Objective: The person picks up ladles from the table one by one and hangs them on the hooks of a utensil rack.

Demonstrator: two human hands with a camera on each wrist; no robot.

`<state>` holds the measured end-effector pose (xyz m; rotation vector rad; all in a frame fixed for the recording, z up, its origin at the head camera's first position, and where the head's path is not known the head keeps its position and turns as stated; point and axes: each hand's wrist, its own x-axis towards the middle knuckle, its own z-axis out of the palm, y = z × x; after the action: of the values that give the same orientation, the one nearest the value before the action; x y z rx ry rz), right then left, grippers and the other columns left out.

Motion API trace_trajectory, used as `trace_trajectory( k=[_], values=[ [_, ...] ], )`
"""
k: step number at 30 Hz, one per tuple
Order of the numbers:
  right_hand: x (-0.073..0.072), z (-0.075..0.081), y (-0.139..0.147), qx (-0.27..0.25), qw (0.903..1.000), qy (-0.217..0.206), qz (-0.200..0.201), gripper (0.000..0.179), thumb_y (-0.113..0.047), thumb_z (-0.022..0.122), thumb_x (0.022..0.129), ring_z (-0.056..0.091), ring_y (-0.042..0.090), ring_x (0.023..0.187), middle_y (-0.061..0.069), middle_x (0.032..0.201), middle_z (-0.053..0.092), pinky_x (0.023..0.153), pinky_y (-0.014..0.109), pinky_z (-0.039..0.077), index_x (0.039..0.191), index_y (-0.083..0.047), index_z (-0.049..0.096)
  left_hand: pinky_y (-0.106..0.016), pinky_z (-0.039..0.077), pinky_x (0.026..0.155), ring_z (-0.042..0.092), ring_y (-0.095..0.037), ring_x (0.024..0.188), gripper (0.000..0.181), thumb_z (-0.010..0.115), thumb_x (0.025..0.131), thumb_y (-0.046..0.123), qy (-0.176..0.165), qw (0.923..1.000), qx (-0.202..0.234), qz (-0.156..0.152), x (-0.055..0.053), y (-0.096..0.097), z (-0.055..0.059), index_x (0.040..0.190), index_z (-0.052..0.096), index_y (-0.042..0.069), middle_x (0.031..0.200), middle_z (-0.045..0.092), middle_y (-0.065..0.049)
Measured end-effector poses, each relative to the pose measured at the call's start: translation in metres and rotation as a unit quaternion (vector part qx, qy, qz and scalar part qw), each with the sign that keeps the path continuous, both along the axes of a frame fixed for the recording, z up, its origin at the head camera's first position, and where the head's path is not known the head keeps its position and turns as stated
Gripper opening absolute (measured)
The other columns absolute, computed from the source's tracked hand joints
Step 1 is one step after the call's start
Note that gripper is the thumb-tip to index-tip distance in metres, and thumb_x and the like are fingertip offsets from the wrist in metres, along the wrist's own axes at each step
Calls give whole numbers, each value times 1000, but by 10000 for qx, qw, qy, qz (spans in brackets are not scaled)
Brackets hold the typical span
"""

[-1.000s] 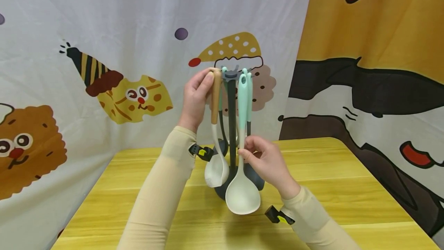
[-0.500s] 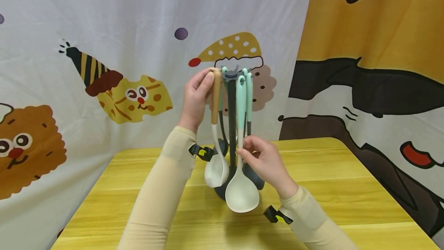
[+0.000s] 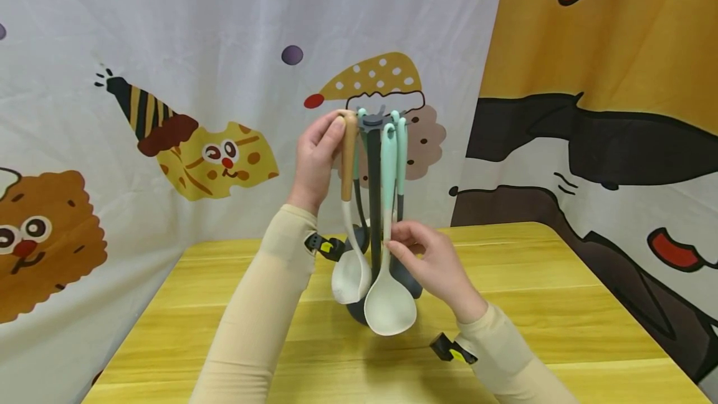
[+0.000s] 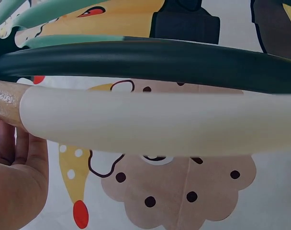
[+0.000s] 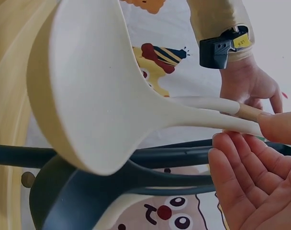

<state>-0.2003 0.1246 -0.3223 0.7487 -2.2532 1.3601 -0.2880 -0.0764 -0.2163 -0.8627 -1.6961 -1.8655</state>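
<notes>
A dark utensil stand (image 3: 375, 204) rises from the table with kitchen tools hanging round its top. At its left side my left hand (image 3: 316, 151) pinches the top of the wooden handle (image 3: 349, 161) of a white-headed utensil (image 3: 346, 279). In front hangs a cream ladle (image 3: 391, 312) with a mint handle, upright, its handle end close by the stand's top. My right hand (image 3: 429, 260) pinches the ladle's neck between thumb and fingers; the right wrist view shows the ladle's wide bowl (image 5: 97, 96). Whether the ladle sits on a hook is unclear.
Behind the ladle hang dark-headed tools, one with a broad dark head (image 5: 83, 196), on mint handles (image 3: 401, 154). The wooden table (image 3: 224, 329) spreads round the stand. A cartoon-printed curtain (image 3: 224, 17) hangs behind it.
The ladle has shifted slightly left and up toward the stand, held by my right hand. The dark-headed tool behind it has also moved a little left. My left hand stays in place.
</notes>
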Motion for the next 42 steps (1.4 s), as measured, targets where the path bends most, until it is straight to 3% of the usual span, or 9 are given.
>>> trace_trajectory(
  k=[7, 21, 29, 36, 42],
  values=[
    [2, -1, 8, 66, 9999, 141, 58, 19, -6, 68, 93, 67, 17, 89, 2, 101, 72, 79, 30, 55, 112, -4, 68, -39, 47, 100, 59, -21, 105, 39, 48, 103, 24, -30, 10000, 62, -34, 0, 0, 0, 128, 60, -3, 118, 62, -8],
    [4, -10, 31, 450, 9980, 209, -397, 25, -6, 71, 91, 67, 14, 94, -2, 101, 71, 84, 40, 54, 115, -4, 68, -39, 47, 101, 59, -22, 107, 38, 49, 104, 24, -169, 9997, 146, -122, 3, 1, 0, 130, 60, -2, 122, 62, -9],
    [2, -16, 41, 493, 9971, 219, -538, 22, -9, 68, 94, 66, 13, 93, -4, 103, 71, 84, 41, 53, 116, -9, 69, -40, 48, 96, 58, -23, 105, 39, 49, 104, 26, -308, 9994, 40, 123, 7, -2, -1, 133, 58, 3, 123, 61, -8],
    [2, -19, 50, 546, 9959, 317, -655, 22, -9, 68, 94, 66, 13, 92, -6, 102, 72, 82, 29, 52, 116, -10, 69, -37, 49, 90, 58, -20, 103, 42, 53, 102, 31, -374, 9978, -242, 490, 9, -6, -13, 136, 58, 8, 124, 61, -5],
    [1, -22, 57, 616, 9946, 293, -781, 21, -9, 69, 94, 67, 15, 93, -5, 101, 72, 81, 27, 52, 115, -9, 69, -39, 47, 96, 57, -21, 111, 45, 50, 103, 29, -434, 9981, -170, 402, 14, -10, -30, 141, 52, 4, 129, 58, -10]
  ],
)
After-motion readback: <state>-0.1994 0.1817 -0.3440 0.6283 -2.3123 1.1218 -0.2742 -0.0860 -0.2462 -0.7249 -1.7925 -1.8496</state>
